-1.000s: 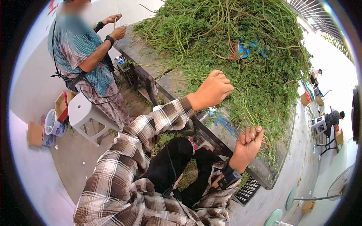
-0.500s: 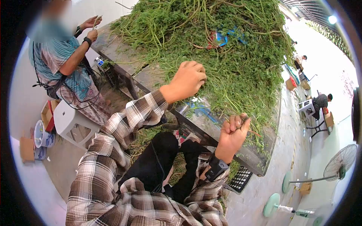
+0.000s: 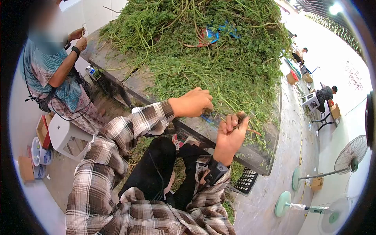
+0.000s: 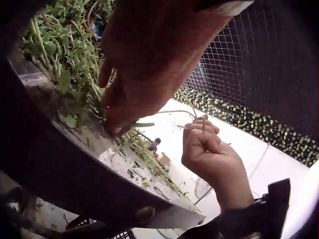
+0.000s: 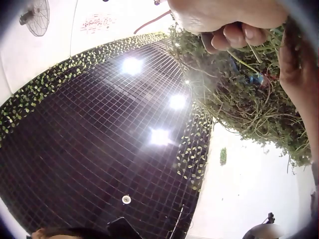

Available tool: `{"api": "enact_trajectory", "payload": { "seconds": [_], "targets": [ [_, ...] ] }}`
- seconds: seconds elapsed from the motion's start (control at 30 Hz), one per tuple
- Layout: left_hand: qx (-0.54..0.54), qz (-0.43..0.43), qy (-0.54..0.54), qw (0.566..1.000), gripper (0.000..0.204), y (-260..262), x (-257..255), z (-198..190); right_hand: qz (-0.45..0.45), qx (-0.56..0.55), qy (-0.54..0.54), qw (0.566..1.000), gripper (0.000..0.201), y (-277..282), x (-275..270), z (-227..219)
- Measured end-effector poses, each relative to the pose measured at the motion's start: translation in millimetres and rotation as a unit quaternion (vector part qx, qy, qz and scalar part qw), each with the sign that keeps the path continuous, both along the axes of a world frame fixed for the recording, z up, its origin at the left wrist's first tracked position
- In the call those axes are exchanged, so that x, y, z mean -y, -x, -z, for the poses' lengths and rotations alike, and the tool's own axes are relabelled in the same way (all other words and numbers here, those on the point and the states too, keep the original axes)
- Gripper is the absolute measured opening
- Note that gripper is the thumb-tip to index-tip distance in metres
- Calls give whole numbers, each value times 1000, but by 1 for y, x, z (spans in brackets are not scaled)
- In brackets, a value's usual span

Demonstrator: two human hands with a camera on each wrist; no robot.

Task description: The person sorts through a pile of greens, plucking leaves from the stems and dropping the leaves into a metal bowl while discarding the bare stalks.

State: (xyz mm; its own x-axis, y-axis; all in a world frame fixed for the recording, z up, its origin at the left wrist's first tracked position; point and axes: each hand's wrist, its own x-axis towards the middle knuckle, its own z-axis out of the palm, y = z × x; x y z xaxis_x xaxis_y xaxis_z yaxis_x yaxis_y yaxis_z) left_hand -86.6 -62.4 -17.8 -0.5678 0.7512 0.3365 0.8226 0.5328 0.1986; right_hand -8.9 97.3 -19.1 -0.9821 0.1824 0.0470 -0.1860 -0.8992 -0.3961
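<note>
Near the table's front edge in the head view, my left hand has its fingers curled down beside the loose greens. My right hand, palm up, pinches a thin stem whose reddish end sticks out to the right. In the left wrist view, my left hand pinches a green stem near the leaves, and a thin stem runs across to my right hand. The right wrist view has my right hand at the top, with my left hand at the right edge.
A large heap of greens with a blue and red wrapper covers much of the table. Another person stands at the left by a white stool. A black crate is below the right corner; fans stand farther right.
My left hand has come down toward the table's front edge, closer to my right hand. The right hand keeps its pinch on the stem. The head view has shifted rightward.
</note>
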Motion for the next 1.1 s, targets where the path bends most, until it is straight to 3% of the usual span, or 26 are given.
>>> {"api": "enact_trajectory", "payload": {
  "seconds": [0.1,0.2,0.27,0.33,0.4,0.53,0.6,0.8,0.87,0.93,0.97,1.1],
  "targets": [
    [16,28,-24,999,17,8,-2,-3,-2,-6,10,1000,29,1,-3,1],
    [77,-20,-217,973,15,21,1,-22,-6,-12,12,1000,29,1,-6,3],
    [124,-49,-359,924,16,32,5,-40,-8,-12,11,1000,29,1,-6,3],
    [67,-76,-444,891,17,38,12,-77,-3,-2,1,1000,29,0,-4,1],
    [83,-72,-539,835,16,44,19,-108,-3,-2,2,1000,30,-1,-4,1],
    [-3,-102,-488,867,16,30,25,-129,3,-3,-20,1000,32,-2,-1,-3],
    [-168,-86,-320,928,16,27,22,-111,21,1,-43,999,32,-2,3,-6],
    [-77,-49,-284,954,19,-11,14,-51,55,17,-200,978,30,-3,17,-11],
    [-64,-42,-261,962,21,-24,12,-45,67,14,-243,968,28,-3,18,-9],
    [-62,-42,-235,969,23,-36,8,-46,5,-59,-264,963,27,-5,18,-11],
    [-113,-25,-229,966,23,-40,6,-48,4,-58,-264,963,27,-6,20,-12],
    [-140,14,-239,961,21,-51,-2,-50,30,-33,-332,942,33,-10,32,-13]
  ]
}}
